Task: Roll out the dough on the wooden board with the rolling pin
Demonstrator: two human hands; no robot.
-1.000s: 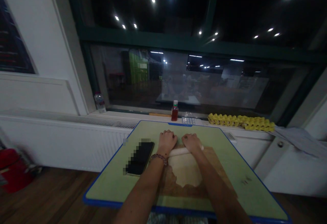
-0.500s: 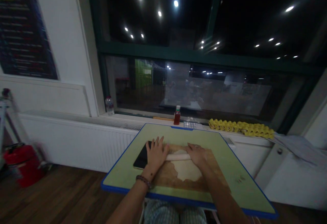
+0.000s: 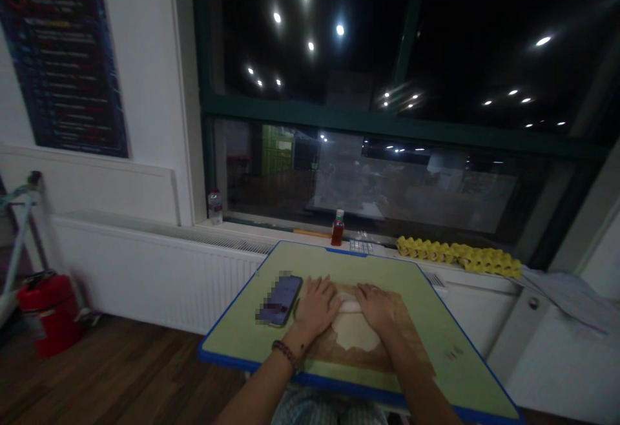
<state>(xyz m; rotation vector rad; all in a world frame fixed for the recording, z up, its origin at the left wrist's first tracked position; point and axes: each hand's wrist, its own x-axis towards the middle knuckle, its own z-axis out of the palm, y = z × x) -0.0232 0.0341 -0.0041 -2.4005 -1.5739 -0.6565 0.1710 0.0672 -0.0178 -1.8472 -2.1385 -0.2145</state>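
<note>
A thin, pale sheet of dough (image 3: 357, 333) with an uneven edge lies on a brown board (image 3: 334, 355). Across its far part runs a pale rolling pin (image 3: 349, 305), its ends hidden under my hands. My left hand (image 3: 317, 305) lies at the left end, fingers stretched forward. Over the right end, my right hand (image 3: 376, 307) has its fingers bent down onto the pin. Left of my left hand, a phone (image 3: 283, 299) rests on the table with its screen lit, partly pixelated.
The green folding table (image 3: 436, 321) has a blue rim. Beyond it, the windowsill carries a bottle of red liquid (image 3: 338, 230), a stick (image 3: 312, 234), yellow egg trays (image 3: 458, 256) and a clear bottle (image 3: 215, 207). A red extinguisher (image 3: 51, 314) stands at left.
My left hand has moved right, off the phone's edge and closer to my right hand. The phone screen, dark before, is lit. The view has shifted slightly.
</note>
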